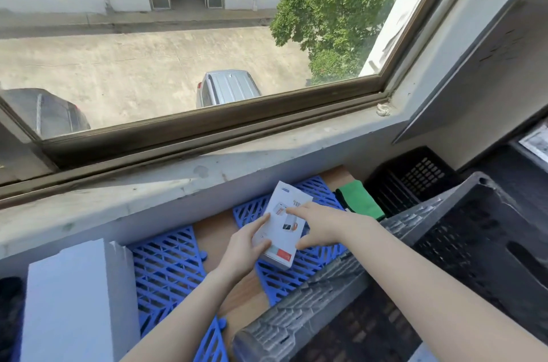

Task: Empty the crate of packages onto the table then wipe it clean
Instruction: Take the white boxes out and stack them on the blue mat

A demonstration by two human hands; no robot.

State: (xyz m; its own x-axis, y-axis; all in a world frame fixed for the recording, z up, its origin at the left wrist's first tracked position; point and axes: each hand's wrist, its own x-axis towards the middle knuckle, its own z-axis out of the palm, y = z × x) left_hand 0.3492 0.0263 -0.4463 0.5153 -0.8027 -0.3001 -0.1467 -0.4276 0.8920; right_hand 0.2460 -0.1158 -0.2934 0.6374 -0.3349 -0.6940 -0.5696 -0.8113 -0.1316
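A white package box (286, 215) with a printed front is held over the blue lattice mats (169, 266) on the wooden table. My left hand (244, 246) grips its lower left edge. My right hand (318, 226) holds its right side, with the index finger lying across the front. The black plastic crate (462, 246) stands at the right, its grey rim under my right forearm. I cannot see its bottom. A green cloth (360, 198) lies folded beyond the crate, beside the mats.
A second black lattice crate (412, 178) stands behind the green cloth. A large white block (71, 305) stands at the left front. The concrete window sill (148, 183) runs along the table's far side under a wide window. Bare wood shows between the mats.
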